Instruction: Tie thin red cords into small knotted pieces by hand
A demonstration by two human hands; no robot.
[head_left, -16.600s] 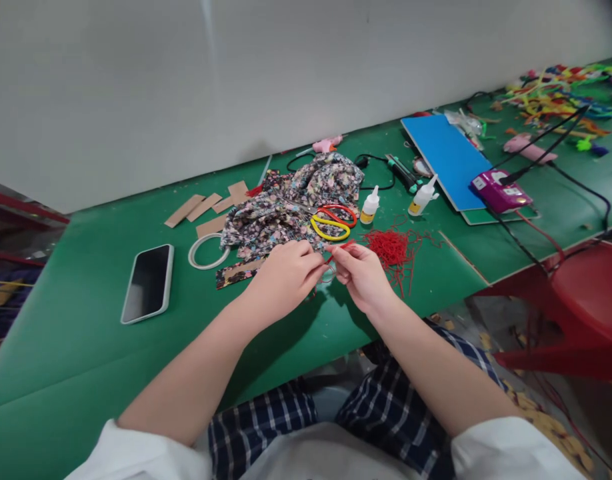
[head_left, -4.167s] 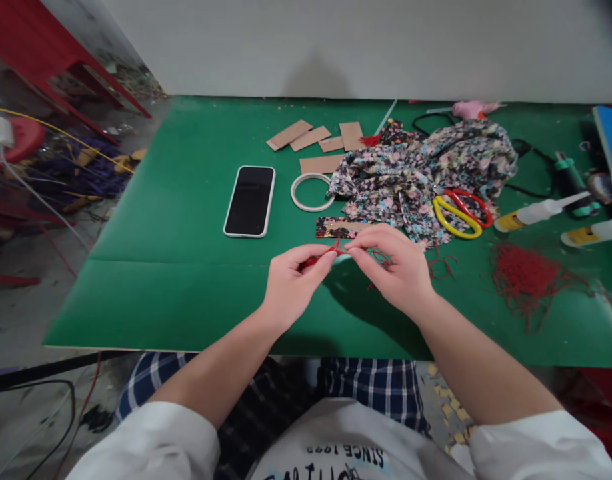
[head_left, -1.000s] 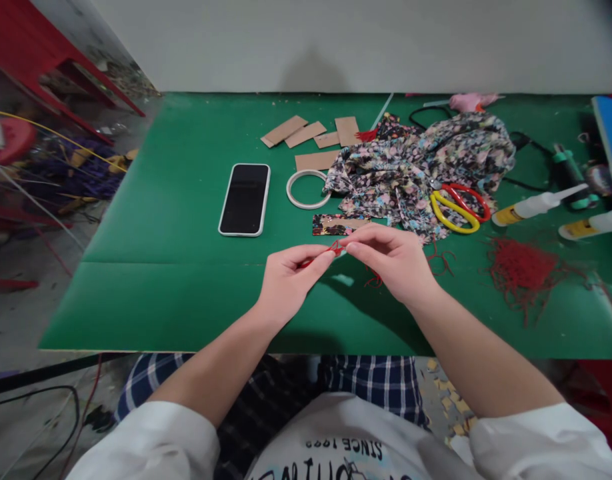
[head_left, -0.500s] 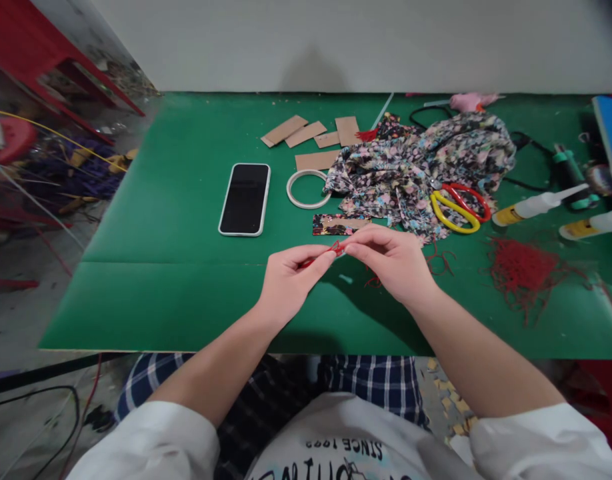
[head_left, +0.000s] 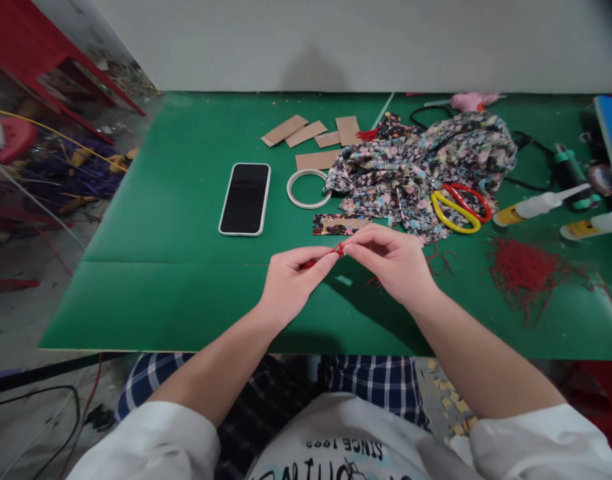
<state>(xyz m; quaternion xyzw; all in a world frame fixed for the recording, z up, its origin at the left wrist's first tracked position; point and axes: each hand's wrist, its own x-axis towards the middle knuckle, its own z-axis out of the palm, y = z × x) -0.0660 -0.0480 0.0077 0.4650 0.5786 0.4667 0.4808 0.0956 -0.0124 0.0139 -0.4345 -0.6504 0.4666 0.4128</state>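
Note:
Red thread (head_left: 340,250) is pinched between my two hands above the front half of the green table. My left hand (head_left: 299,277) closes thumb and forefinger on a small red bundle of it. From the other side my right hand (head_left: 389,257) pinches the thread close to the left fingertips; part of the thread is hidden by the fingers. Just beyond lies a floral fabric strip with brown card on it (head_left: 336,224). A few loose red threads (head_left: 441,261) lie beside my right hand, and a larger red thread pile (head_left: 523,270) sits farther right.
A phone (head_left: 245,200) and a tape roll (head_left: 309,189) lie left of the crumpled floral cloth (head_left: 421,167). Scissors (head_left: 459,208) with red and yellow handles rest on the cloth. Glue bottles (head_left: 536,205) are at right; cardboard pieces (head_left: 316,160) lie at the back.
My left fingertips have shifted slightly right, closer to the right ones. Less red thread shows between the hands. Everything else on the table stays in place.

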